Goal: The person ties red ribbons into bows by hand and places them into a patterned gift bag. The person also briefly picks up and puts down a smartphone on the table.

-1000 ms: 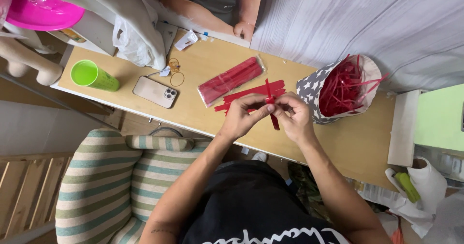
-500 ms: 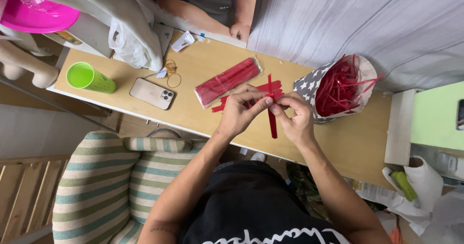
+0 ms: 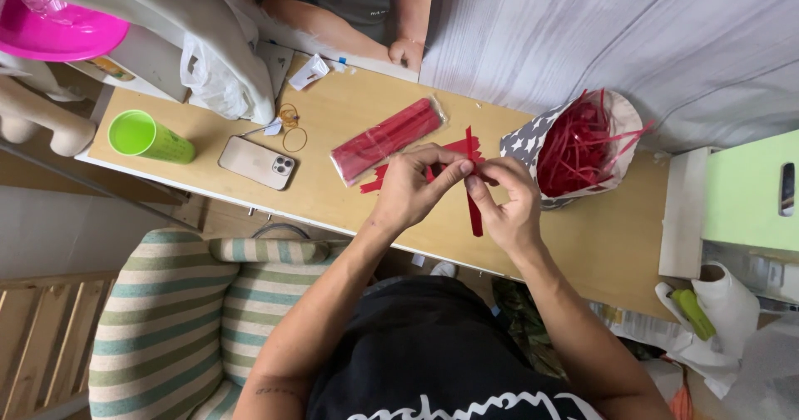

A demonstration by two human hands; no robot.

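From the head camera, both hands meet over the middle of the wooden table (image 3: 349,212). The left hand (image 3: 408,191) and the right hand (image 3: 508,203) pinch one red strip (image 3: 474,216) between thumb and fingertips, closed tight on its upper part. The strip's long axis runs from twelve to six o'clock, its top end poking out above the fingers and its lower end hanging free below the right hand. The pinch points sit almost touching, the left coming in from nine o'clock and the right from three o'clock, so neither hand is plainly nearer; both are on it.

Just behind the hands, toward eleven o'clock, a few loose red strips (image 3: 374,180) lie flat on the table. Beyond them lies a clear packet of red strips (image 3: 387,137), its length slanting from eight to two o'clock. At two o'clock from the hands stands a star-patterned bag (image 3: 520,141), open and full of tangled red strips (image 3: 574,145), near the right hand but apart from it.

Farther out at nine o'clock lie a phone (image 3: 256,163) and a green cup (image 3: 150,137), with rubber bands (image 3: 291,129) near the phone. At twelve o'clock another person's hand (image 3: 405,54) rests at the far table edge. A striped chair (image 3: 166,320) sits at seven o'clock.
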